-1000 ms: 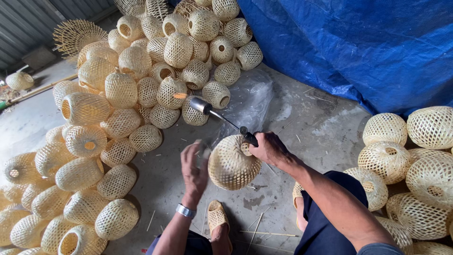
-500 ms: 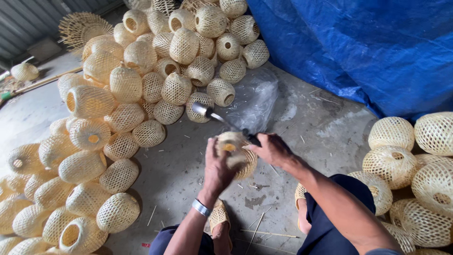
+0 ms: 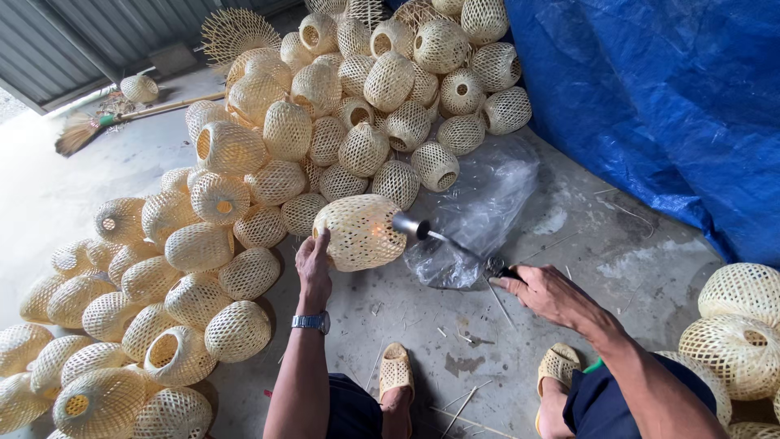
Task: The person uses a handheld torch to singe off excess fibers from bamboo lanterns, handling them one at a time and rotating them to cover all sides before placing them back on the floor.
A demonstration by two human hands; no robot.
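Note:
My left hand (image 3: 313, 268) holds up a round woven bamboo basket (image 3: 357, 232) by its left side, above the concrete floor. My right hand (image 3: 544, 293) grips the handle of a metal torch (image 3: 443, 237), whose nozzle points at the right side of the basket. A small orange glow shows on the weave close to the nozzle. A watch sits on my left wrist.
A large heap of similar woven baskets (image 3: 325, 122) fills the left and back. More baskets (image 3: 743, 325) lie at the right. A blue tarp (image 3: 650, 106) hangs at the back right, a clear plastic bag (image 3: 479, 211) lies under the torch, and a broom (image 3: 106, 122) lies far left.
My left hand took hold of the basket and lifted it up and left. The torch nozzle now points at its side.

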